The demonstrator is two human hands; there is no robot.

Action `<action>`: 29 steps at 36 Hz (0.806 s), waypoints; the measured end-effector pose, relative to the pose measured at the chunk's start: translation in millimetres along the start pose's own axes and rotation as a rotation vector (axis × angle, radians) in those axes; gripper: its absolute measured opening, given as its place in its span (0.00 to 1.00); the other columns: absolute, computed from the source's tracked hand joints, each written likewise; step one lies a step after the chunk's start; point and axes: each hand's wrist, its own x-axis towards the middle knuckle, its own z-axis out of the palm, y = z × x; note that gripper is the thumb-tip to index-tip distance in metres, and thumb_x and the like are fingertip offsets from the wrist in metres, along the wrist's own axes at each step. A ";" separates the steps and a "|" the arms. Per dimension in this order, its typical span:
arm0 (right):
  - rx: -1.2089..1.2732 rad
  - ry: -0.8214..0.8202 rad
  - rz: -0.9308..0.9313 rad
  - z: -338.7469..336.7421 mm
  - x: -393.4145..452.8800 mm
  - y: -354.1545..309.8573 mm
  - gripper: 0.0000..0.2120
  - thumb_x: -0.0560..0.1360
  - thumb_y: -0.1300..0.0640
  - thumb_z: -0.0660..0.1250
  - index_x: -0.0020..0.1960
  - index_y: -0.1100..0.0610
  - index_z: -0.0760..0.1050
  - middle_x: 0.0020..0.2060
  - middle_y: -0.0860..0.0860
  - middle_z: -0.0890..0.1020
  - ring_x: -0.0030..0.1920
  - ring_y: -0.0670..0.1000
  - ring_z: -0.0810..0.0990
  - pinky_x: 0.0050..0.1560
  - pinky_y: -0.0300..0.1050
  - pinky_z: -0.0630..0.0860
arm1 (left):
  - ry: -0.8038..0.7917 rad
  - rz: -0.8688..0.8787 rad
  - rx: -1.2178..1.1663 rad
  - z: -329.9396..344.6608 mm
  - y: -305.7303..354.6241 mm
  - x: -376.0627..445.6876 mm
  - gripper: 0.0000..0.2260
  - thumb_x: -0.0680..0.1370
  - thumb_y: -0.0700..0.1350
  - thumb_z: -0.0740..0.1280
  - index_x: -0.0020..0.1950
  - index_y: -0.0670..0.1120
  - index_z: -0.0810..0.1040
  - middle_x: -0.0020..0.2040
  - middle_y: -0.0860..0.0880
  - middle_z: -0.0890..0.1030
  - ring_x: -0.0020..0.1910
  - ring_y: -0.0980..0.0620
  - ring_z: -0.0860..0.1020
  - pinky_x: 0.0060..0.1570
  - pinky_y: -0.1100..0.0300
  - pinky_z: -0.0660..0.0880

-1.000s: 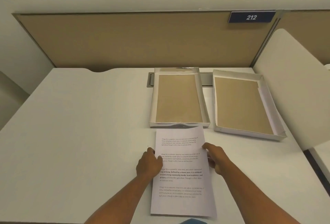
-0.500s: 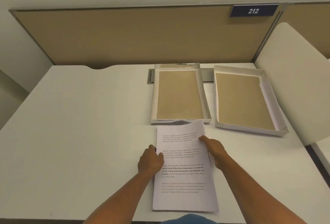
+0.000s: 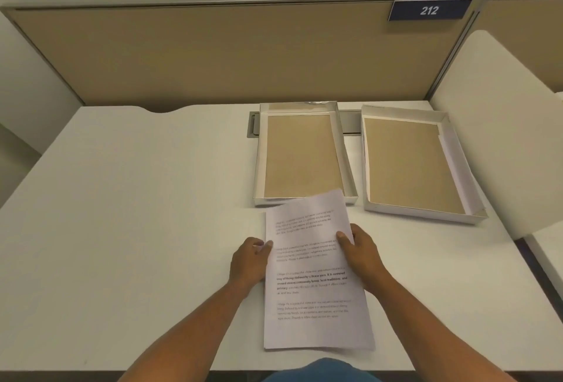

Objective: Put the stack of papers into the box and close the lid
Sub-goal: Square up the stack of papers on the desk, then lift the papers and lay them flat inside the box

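A stack of white printed papers (image 3: 313,284) lies lengthwise in front of me, its far end raised and overlapping the near rim of a shallow tray. My left hand (image 3: 248,262) grips the stack's left edge and my right hand (image 3: 361,252) grips its right edge. Two shallow white cardboard trays with brown bottoms sit side by side beyond the papers: the silvery-rimmed one (image 3: 347,156) straight ahead and a second (image 3: 463,162) to its right, turned slightly. I cannot tell which is the box and which is the lid.
The white desk (image 3: 137,214) stretches left of the papers. A grey cable slot (image 3: 254,124) lies behind the middle tray. A tan partition (image 3: 213,52) with a "212" sign (image 3: 429,10) backs the desk, and a white side panel (image 3: 493,125) stands at the right.
Both hands have taken hold of the stack's edges. Its far end has lifted and swung forward over the middle tray's near rim.
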 end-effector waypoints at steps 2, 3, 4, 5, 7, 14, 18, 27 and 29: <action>0.076 -0.046 -0.058 -4.9 -3.7 -7.3 0.09 0.80 0.50 0.63 0.57 0.53 0.75 0.50 0.53 0.84 0.46 0.54 0.85 0.48 0.58 0.82 | 0.057 -0.018 -0.203 -4.4 1.2 -2.0 0.16 0.77 0.57 0.69 0.56 0.47 0.78 0.52 0.45 0.83 0.45 0.47 0.82 0.43 0.51 0.83; 0.123 -0.075 -0.084 -7.9 -5.5 -11.4 0.10 0.80 0.50 0.63 0.58 0.54 0.75 0.50 0.54 0.85 0.46 0.56 0.86 0.48 0.59 0.82 | 0.060 -0.018 -0.297 -7.0 2.2 -2.6 0.18 0.76 0.58 0.70 0.59 0.47 0.78 0.52 0.46 0.82 0.46 0.49 0.82 0.41 0.54 0.82; 0.174 -0.104 -0.107 -11.1 -7.4 -16.3 0.10 0.80 0.51 0.64 0.59 0.54 0.75 0.50 0.55 0.85 0.47 0.57 0.86 0.48 0.60 0.82 | 0.039 -0.012 -0.381 -9.3 3.8 -2.5 0.21 0.75 0.58 0.71 0.62 0.47 0.77 0.53 0.48 0.82 0.48 0.51 0.81 0.44 0.56 0.81; 0.222 -0.136 -0.129 -14.5 -9.4 -21.3 0.11 0.80 0.51 0.64 0.60 0.54 0.75 0.51 0.56 0.85 0.47 0.58 0.86 0.48 0.60 0.83 | -0.010 -0.005 -0.458 -11.7 6.7 -1.9 0.26 0.74 0.60 0.72 0.66 0.47 0.75 0.55 0.51 0.82 0.52 0.53 0.81 0.51 0.56 0.79; 0.300 -0.198 -0.167 -20.0 -12.3 -32.5 0.12 0.80 0.52 0.64 0.62 0.54 0.75 0.53 0.57 0.85 0.49 0.59 0.86 0.48 0.58 0.83 | -0.185 0.005 -0.606 -14.5 13.1 -1.2 0.35 0.70 0.63 0.72 0.72 0.48 0.71 0.62 0.50 0.81 0.62 0.50 0.78 0.66 0.49 0.72; 0.398 -0.258 -0.272 -35.3 -11.4 -60.4 0.14 0.80 0.53 0.64 0.65 0.54 0.73 0.57 0.58 0.83 0.53 0.61 0.84 0.48 0.57 0.82 | -0.485 0.085 -0.805 -21.7 45.3 -2.9 0.37 0.64 0.64 0.77 0.67 0.46 0.78 0.62 0.43 0.83 0.61 0.43 0.81 0.57 0.49 0.80; 0.297 -0.191 -0.345 -41.5 -2.4 -69.5 0.15 0.82 0.53 0.61 0.67 0.54 0.71 0.59 0.54 0.81 0.56 0.58 0.83 0.52 0.61 0.81 | -0.290 0.164 -0.814 -29.6 69.0 -4.2 0.28 0.65 0.59 0.78 0.58 0.45 0.82 0.56 0.43 0.86 0.53 0.42 0.85 0.47 0.49 0.83; 0.270 0.060 -0.591 -28.3 -5.7 -67.5 0.13 0.80 0.48 0.61 0.64 0.46 0.70 0.54 0.46 0.81 0.53 0.51 0.82 0.48 0.50 0.82 | -0.082 0.414 -0.785 -23.5 85.9 -30.6 0.14 0.69 0.62 0.75 0.48 0.54 0.85 0.49 0.48 0.87 0.48 0.48 0.86 0.44 0.56 0.83; 0.272 0.137 -0.593 -20.4 -11.8 -52.9 0.17 0.77 0.45 0.65 0.65 0.45 0.70 0.54 0.43 0.81 0.54 0.47 0.81 0.48 0.41 0.81 | -0.046 0.417 -0.729 -19.0 74.4 -35.9 0.17 0.66 0.65 0.75 0.48 0.56 0.85 0.48 0.50 0.87 0.48 0.50 0.85 0.46 0.55 0.83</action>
